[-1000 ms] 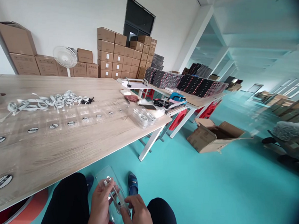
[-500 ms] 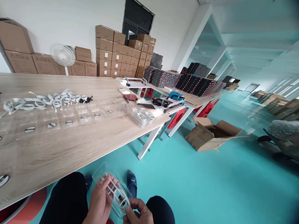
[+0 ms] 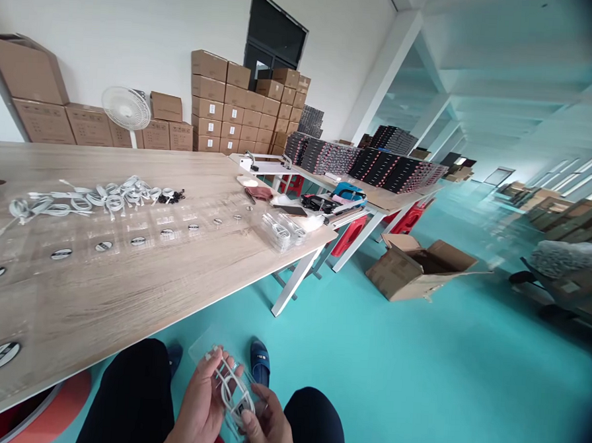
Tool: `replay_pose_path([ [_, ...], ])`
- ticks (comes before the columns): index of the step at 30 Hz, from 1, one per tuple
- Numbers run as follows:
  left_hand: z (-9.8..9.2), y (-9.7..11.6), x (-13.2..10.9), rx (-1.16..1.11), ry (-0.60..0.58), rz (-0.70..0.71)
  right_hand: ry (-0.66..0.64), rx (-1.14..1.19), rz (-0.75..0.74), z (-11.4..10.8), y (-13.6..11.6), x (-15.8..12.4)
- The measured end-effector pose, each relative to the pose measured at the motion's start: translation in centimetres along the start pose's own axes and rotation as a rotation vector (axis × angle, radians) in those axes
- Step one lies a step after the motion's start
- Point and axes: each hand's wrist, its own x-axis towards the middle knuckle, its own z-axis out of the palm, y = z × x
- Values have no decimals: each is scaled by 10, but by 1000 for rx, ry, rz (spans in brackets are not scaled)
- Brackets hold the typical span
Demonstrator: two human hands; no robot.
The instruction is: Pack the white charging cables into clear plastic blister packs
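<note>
Over my lap, my left hand (image 3: 206, 392) holds a clear plastic package (image 3: 201, 344) from its left side, thumb near the upper end of a coiled white cable (image 3: 228, 384). The cable lies looped at the package, with a dark-and-white oval label partly visible under its loops. My right hand (image 3: 267, 423) grips the lower right end, its thumb pressed on the coil. Whether the cable sits fully inside the plastic I cannot tell. On the table, a row of flat clear packages with oval labels (image 3: 103, 246) runs beside a pile of white cables (image 3: 113, 197).
The wooden table (image 3: 174, 281) slants up from my left knee. Filled clear packages (image 3: 281, 231) lie at its right corner. An open cardboard box (image 3: 417, 267) stands on the green floor. A red bin (image 3: 52, 410) sits under the table edge, and a white fan (image 3: 127, 109) stands behind.
My right hand has moved slightly up and left, its thumb now on the cable coil. The package has tilted a little, and the left hand keeps its hold.
</note>
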Motion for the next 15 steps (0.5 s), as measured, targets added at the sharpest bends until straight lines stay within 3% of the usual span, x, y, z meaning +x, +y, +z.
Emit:
replay_pose_path([
  [2, -1, -1, 1, 33, -18, 22, 91, -32, -6, 5, 5, -2],
  [4, -2, 0, 2, 73, -60, 45, 74, -13, 32, 5, 3, 0],
  [10, -10, 1, 2, 220, -231, 5, -335, 113, 143, -15, -44, 18],
  [15, -9, -5, -5, 306, -334, -37, -408, -137, 76, -13, -81, 24],
])
